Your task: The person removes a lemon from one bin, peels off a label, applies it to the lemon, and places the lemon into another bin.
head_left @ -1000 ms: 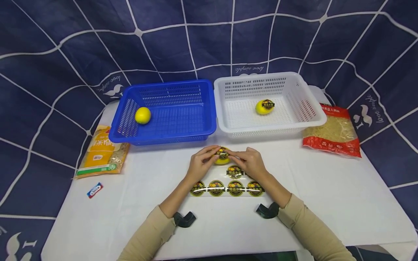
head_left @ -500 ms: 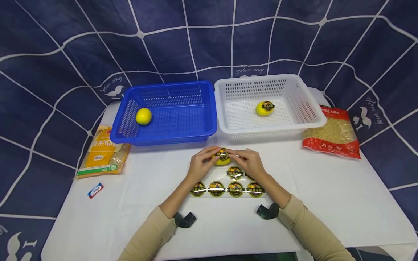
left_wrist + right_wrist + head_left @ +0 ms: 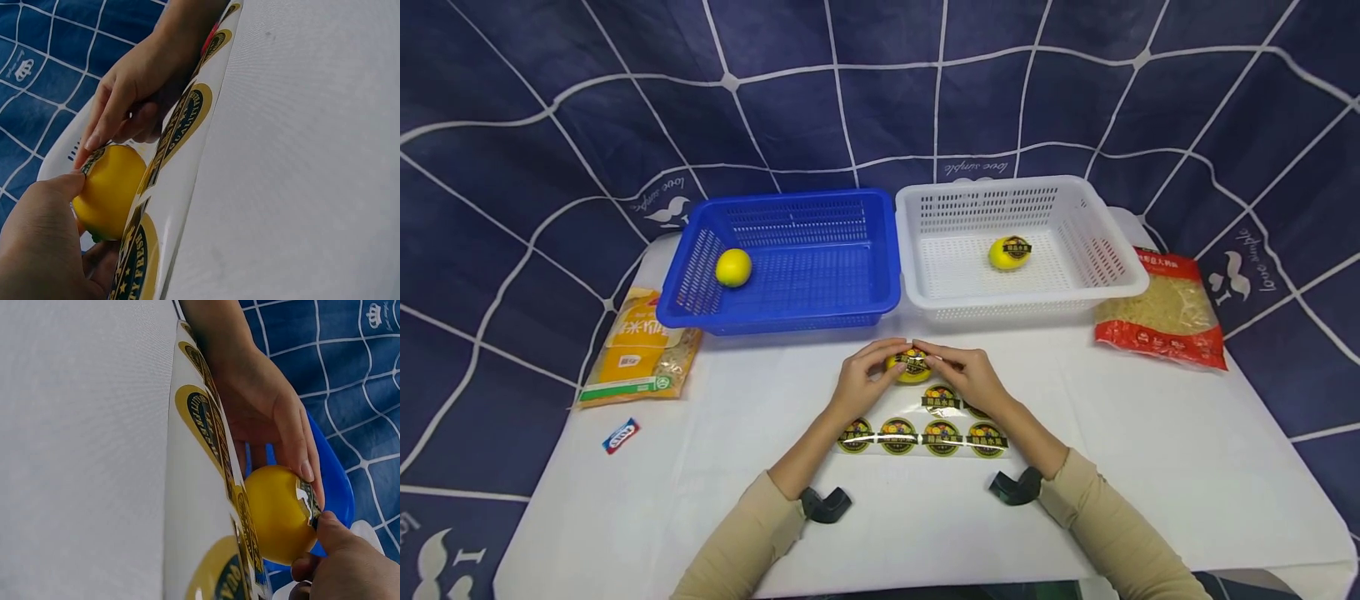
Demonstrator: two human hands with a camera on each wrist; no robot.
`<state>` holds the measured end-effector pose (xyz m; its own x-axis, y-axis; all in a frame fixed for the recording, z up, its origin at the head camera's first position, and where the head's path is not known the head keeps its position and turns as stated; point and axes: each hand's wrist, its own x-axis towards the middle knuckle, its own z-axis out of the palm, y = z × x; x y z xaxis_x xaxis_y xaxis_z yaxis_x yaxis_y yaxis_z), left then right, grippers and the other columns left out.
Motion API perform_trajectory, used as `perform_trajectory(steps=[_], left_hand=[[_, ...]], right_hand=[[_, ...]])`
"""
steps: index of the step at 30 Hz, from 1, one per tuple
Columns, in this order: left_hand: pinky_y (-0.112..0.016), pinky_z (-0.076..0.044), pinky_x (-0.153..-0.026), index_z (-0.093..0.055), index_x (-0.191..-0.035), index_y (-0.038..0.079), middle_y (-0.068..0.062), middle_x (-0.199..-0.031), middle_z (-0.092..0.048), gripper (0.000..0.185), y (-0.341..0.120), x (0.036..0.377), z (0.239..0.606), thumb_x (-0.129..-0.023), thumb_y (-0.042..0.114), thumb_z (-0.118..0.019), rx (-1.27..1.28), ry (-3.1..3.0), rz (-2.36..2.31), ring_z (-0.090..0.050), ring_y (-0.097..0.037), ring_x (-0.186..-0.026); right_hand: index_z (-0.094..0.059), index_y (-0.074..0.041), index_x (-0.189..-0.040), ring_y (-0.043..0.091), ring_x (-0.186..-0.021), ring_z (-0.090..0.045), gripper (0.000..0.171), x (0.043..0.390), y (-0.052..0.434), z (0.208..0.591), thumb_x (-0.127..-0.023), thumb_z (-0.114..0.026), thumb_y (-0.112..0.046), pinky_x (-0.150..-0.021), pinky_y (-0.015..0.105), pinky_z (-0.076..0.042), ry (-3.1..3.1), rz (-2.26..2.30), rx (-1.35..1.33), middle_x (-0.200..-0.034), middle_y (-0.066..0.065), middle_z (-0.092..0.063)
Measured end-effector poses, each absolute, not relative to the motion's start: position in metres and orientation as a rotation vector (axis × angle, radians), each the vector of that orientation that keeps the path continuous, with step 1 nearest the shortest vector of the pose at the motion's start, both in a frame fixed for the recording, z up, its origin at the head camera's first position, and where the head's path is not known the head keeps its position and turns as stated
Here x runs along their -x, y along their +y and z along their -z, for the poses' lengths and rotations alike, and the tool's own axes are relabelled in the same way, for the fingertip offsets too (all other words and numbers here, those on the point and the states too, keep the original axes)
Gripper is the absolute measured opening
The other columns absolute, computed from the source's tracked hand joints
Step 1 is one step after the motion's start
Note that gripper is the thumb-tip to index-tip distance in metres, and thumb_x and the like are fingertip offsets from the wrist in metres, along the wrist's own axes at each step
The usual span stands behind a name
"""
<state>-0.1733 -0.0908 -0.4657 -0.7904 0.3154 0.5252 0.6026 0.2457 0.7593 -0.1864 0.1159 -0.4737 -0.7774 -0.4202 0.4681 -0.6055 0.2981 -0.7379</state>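
Left grip (image 3: 856, 385) on lemon (image 3: 115, 192), underside hidden

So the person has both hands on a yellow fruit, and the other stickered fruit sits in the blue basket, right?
Not quite: the head view shows the other stickered fruit in the white basket. The left hand and right hand are on a yellow fruit.

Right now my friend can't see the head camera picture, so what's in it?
A person's left hand and right hand hold a lemon with a round fruit sticker on it, beside a sheet of matching stickers. Behind, a blue plastic basket holds a plain-looking lemon, and a white plastic basket holds a stickered lemon.
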Motion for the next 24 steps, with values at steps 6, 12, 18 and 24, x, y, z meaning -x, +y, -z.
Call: perform_trajectory(steps=[6, 12, 18, 24], left_hand=[[-0.044, -0.054, -0.078, -0.062, -0.108, -0.01, -0.026, -0.115, -0.058, 0.027, -0.0914, 0.1732, 0.4671, -0.082, -0.006, -0.065, 0.877, -2.227, 1.627, -0.056, -0.038, -0.106], [-0.044, -0.054, -0.077, -0.063, -0.107, -0.01, -0.026, -0.114, -0.058, 0.027, -0.091, 0.1741, 0.467, -0.081, -0.005, -0.066, 0.884, -2.226, 1.614, -0.056, -0.038, -0.105], [-0.046, -0.055, -0.073, -0.064, -0.106, -0.01, -0.025, -0.113, -0.059, 0.027, -0.0907, 0.175, 0.4663, -0.08, -0.004, -0.068, 0.878, -2.237, 1.607, -0.057, -0.038, -0.105], [-0.043, -0.054, -0.077, -0.063, -0.107, -0.009, -0.025, -0.114, -0.058, 0.029, -0.0909, 0.1752, 0.4684, -0.079, -0.004, -0.068, 0.871, -2.245, 1.624, -0.056, -0.036, -0.106]], right_hand=[[-0.062, 0.003, -0.115, 0.004, -0.042, -0.031, 0.028, 0.1833, 0.1158, 0.4683, -0.087, -0.059, 0.003, -0.039, 0.019, -0.033, -2.383, -1.558, -0.936, -0.096, 0.016, -0.068], [-0.06, 0.002, -0.119, 0.01, -0.037, -0.034, 0.029, 0.186, 0.1176, 0.4682, -0.091, -0.057, -0.003, -0.031, 0.021, -0.03, -2.441, -1.949, -0.795, -0.045, 0.021, -0.043], [-0.06, 0.0, -0.12, 0.009, -0.036, -0.033, 0.03, 0.1879, 0.1186, 0.4637, -0.09, -0.058, -0.005, -0.032, 0.021, -0.026, -2.458, -2.128, -0.717, -0.043, 0.021, -0.037], [-0.061, -0.003, -0.12, 0.009, -0.036, -0.033, 0.03, 0.1884, 0.1192, 0.4642, -0.09, -0.059, -0.007, -0.032, 0.021, -0.025, -2.482, -2.107, -0.682, -0.043, 0.017, -0.038]])
